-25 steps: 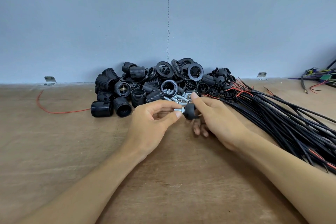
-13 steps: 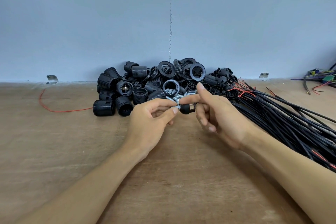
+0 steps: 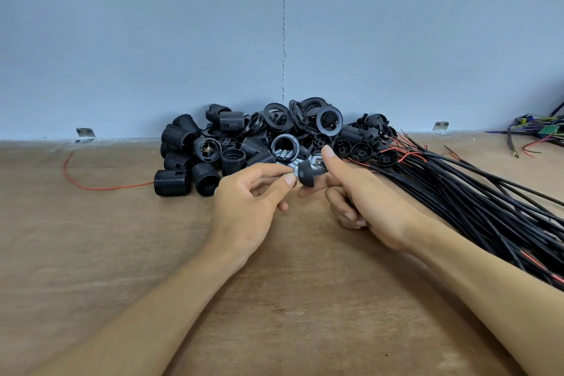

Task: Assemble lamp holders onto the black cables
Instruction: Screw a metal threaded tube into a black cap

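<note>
My left hand (image 3: 250,201) pinches a small silver threaded tube (image 3: 291,174) between thumb and forefinger. Its end sits in a small black lamp holder cap (image 3: 306,175), which my right hand (image 3: 363,201) holds between thumb and forefinger just above the wooden table (image 3: 152,253). Behind the hands lies a pile of black lamp holder parts (image 3: 244,143): threaded barrels, rings and caps. A thick bundle of black cables (image 3: 476,204) with red wire ends fans out to the right, under my right forearm.
A loose red wire (image 3: 91,183) lies on the table at the left. More silver tubes (image 3: 282,156) rest among the pile. A tangle of coloured wires (image 3: 537,134) sits at the far right by the blue-grey wall (image 3: 274,40). Two metal brackets (image 3: 85,133) fix the table to the wall.
Both hands stayed together in front of the pile. My right fingers shifted their hold on the black cap, turning it against the silver tube.
</note>
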